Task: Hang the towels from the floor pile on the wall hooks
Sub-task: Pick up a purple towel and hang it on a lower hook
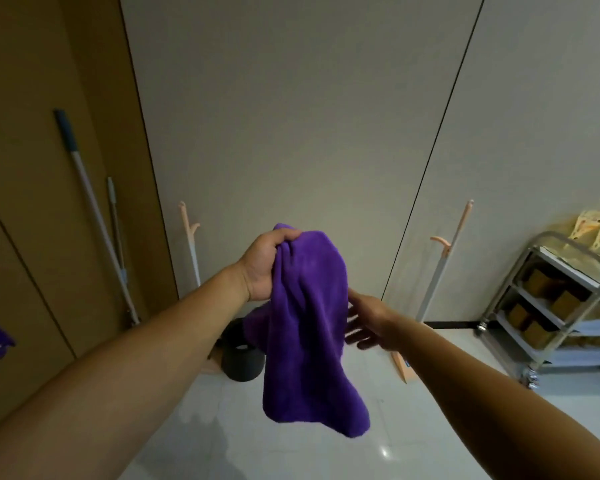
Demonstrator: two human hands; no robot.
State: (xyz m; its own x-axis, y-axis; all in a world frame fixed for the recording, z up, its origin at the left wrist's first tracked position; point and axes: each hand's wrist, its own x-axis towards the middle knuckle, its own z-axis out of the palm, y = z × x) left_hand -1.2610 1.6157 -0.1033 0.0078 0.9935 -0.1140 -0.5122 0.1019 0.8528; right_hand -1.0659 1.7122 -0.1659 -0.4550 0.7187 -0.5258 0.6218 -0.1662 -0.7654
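Towel: a purple towel is held up in mid-air at the centre, well off the floor, its length hanging free, probably so an edge can be found for a hook.
Left hand: the left hand is curled round the bunched top, which is gathered inside the fingers.
Right hand: the right hand is spread, fingers relaxed, just beside the towel's right edge; contact cannot be told.
Hooks: a peach hook is seen on the far wall to the right, another to the left, both bare.

Plain purple towel, peach-tipped white racks, black pot, pale grey wall, brown door
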